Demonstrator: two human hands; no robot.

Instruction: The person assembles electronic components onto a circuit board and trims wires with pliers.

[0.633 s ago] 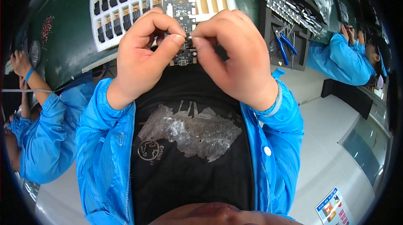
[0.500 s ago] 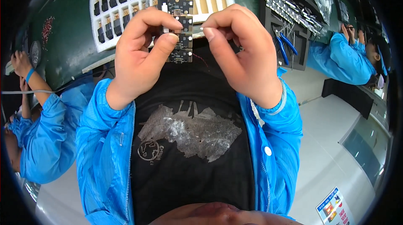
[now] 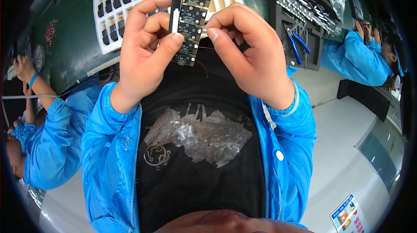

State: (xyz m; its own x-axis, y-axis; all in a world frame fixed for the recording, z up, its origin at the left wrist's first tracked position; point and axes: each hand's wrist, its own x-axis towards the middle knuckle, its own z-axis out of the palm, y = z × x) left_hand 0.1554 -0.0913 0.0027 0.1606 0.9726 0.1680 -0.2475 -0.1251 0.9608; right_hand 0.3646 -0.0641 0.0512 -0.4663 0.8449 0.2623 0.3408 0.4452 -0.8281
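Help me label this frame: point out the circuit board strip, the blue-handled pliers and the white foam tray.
Circuit board strip [image 3: 194, 14]: head view, dark middle section.
Blue-handled pliers [image 3: 294, 51]: head view, one handle.
White foam tray [image 3: 114, 47]: head view, near rim.

A dark green, flat-topped workbench spreads at ten o'clock. Pale grey, smooth flooring shows at four and eight o'clock. A matte black panel sits at three o'clock; toward four, a grey-green glass pane catches white glints. A rectangular blue-and-white poster shows past four.
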